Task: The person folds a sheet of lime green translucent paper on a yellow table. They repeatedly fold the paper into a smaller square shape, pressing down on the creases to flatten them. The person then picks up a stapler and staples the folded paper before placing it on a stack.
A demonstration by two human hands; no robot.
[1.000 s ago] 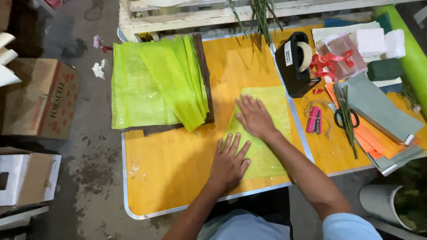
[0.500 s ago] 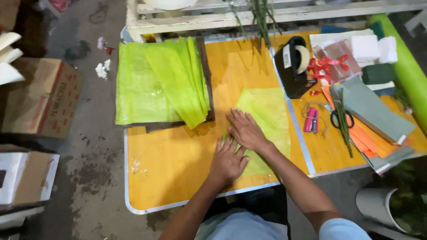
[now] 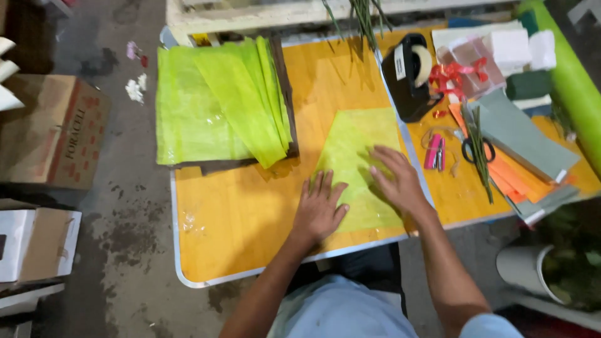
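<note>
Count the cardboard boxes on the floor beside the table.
2. A brown cardboard box lies left of the table; a white box sits below it, nearer the person. Others may lie out of view.

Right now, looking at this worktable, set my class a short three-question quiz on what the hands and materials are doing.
1. True or false: both hands press flat on the single lime-green translucent wrapping sheet.
2. Which lies nearest the right hand? A) black tape dispenser B) pink stapler C) brown cardboard box
3. Fill in: the stack of lime-green sheets lies to the ____ of the left hand, as the picture shows it.

Key: 1 true; 2 B; 3 upper left.
</note>
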